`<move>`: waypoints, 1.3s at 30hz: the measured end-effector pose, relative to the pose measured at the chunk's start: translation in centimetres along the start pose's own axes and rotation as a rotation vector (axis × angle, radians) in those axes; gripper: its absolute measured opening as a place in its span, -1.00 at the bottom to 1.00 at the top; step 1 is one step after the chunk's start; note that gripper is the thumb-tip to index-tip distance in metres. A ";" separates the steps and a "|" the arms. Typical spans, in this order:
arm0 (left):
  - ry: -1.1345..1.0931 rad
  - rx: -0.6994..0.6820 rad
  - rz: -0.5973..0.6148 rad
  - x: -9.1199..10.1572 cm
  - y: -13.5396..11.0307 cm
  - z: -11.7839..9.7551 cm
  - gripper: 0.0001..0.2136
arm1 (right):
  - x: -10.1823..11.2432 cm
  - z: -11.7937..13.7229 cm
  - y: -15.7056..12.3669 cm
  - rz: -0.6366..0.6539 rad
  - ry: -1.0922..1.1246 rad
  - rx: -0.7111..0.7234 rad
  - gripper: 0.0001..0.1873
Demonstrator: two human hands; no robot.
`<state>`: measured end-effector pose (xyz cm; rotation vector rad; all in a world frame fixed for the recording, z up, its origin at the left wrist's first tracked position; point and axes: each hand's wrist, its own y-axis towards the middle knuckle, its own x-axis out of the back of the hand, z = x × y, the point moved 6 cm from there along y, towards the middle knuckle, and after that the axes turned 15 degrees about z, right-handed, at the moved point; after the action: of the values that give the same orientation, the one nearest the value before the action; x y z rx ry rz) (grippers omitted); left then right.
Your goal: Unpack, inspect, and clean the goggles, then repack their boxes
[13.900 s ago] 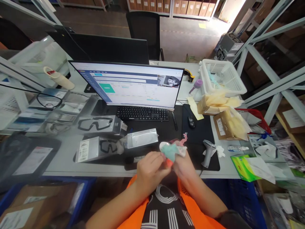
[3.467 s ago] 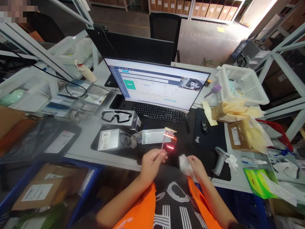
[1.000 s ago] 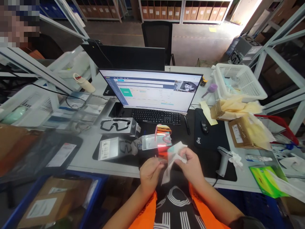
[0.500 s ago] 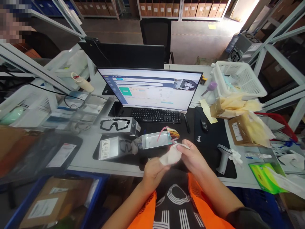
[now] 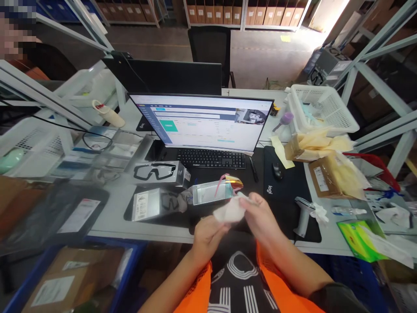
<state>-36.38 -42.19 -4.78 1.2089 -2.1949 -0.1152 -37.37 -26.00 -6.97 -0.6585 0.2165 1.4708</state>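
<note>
A thin white tissue (image 5: 230,210) is stretched between my hands above the front of the desk. My left hand (image 5: 208,237) is closed on its lower left side. Its upper right part is pinched between the fingers of my right hand (image 5: 259,214). Just beyond the tissue lies a pair of sunglasses (image 5: 235,181) with pink arms and an orange mirrored lens, partly over a silver box (image 5: 208,193). Left of it are a printed glasses box (image 5: 146,204) with a dark pouch (image 5: 185,198) by its end and another printed glasses box (image 5: 163,173).
Behind are a keyboard (image 5: 211,159) and a monitor (image 5: 198,126). To the right sit a mouse (image 5: 278,171), a barcode scanner (image 5: 303,217), crumpled tissue (image 5: 319,213), a green tissue packet (image 5: 360,239) and a white basket (image 5: 322,108). A blue bin (image 5: 130,261) stands lower left.
The tissue has shifted slightly left and lies flatter and more spread between my hands. My right hand has turned a little. The whole view has shifted slightly.
</note>
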 end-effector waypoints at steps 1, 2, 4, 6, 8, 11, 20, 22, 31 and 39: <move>-0.010 -0.002 0.038 -0.2 0.1 0.1 -0.84 | 0.0 0.3 0.3 -0.015 0.050 0.002 -0.29; -0.015 0.005 0.058 -0.3 0.1 0.2 -0.84 | 0.0 0.4 0.4 -0.040 0.047 0.017 -0.30; -0.021 0.046 0.026 -0.2 -0.1 0.6 -0.83 | 0.0 0.4 -0.2 -0.098 -0.098 0.079 -0.33; -0.023 0.089 -0.039 0.0 -0.3 1.0 -0.84 | -0.3 -0.1 -1.4 -0.117 -0.325 0.141 -0.34; -0.035 0.102 -0.068 0.0 -0.5 1.2 -0.86 | -0.7 -0.7 -2.2 -0.081 -0.490 0.169 -0.33; -0.056 0.097 -0.042 -0.1 -0.6 1.3 -0.86 | -0.7 -1.0 -1.8 -0.017 -0.424 0.111 -0.30; -0.087 0.110 -0.026 0.0 -0.6 1.9 -0.83 | -0.2 -0.3 -1.2 -0.100 -0.395 0.171 -0.38; -0.116 0.138 -0.060 0.1 -0.8 2.1 -0.85 | -0.8 -0.6 -2.3 -0.067 -0.636 0.270 -0.38; -0.377 0.367 0.115 -0.4 -1.1 5.6 -0.65 | -1.7 1.7 -2.2 0.070 -1.012 0.569 -0.41; -0.581 0.521 -0.175 0.2 1.8 4.7 -0.26 | -3.9 0.2 -3.1 0.345 -1.371 0.876 -0.68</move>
<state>-40.38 -42.33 -7.83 1.8377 -2.7141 0.0479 -34.92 -29.10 -3.89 1.1533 -0.1253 1.6422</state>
